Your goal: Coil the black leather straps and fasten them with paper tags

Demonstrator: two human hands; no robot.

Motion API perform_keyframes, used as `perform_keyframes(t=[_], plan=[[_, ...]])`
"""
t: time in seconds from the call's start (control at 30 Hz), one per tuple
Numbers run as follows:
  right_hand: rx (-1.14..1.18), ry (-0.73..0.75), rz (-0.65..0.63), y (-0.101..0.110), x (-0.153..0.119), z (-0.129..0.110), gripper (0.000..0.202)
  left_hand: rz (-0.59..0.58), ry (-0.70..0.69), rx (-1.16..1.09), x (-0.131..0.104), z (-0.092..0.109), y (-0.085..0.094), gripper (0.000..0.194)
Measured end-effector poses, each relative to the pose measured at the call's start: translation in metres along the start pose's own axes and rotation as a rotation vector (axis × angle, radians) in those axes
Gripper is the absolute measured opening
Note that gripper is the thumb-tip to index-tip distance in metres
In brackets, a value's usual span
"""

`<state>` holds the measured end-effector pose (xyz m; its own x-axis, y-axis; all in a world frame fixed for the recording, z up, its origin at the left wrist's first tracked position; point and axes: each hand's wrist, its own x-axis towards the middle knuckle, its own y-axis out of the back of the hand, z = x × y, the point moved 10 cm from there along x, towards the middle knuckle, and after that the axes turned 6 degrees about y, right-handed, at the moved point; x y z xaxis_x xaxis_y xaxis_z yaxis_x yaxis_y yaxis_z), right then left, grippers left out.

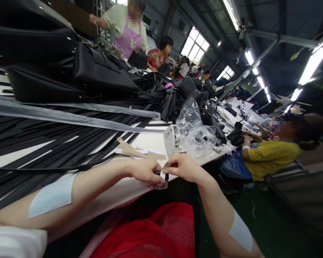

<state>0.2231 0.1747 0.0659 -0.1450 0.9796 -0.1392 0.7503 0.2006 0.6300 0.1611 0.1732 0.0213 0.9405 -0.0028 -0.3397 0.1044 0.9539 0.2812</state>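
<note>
My left hand is closed in a pinch at the front edge of the white table, at the end of a narrow black strip. Facing it, my right hand pinches a small white slip that lies against the strip, between the two hands. My fingers hide part of both pieces. Just beyond my hands stands a white dispenser-like device. Brown and white paper strips lie to its left, close to my left hand.
Long black straps cover the table's left side, with clear plastic sleeves across them. Black bags are piled behind. Crumpled clear plastic bags lie right of the device. A person in yellow sits at right; others work across the table.
</note>
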Motion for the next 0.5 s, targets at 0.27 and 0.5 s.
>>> perform_keyframes(t=[0.27,0.5], plan=[[0.340,-0.307,-0.015,-0.029,-0.005,0.055,0.018,-0.015,0.065,-0.002,0.015,-0.019,-0.012,0.025],[0.375,-0.274,0.078,-0.027,-0.008,0.066,0.028,0.059,-0.002,-0.017,0.021,-0.019,-0.011,0.026]])
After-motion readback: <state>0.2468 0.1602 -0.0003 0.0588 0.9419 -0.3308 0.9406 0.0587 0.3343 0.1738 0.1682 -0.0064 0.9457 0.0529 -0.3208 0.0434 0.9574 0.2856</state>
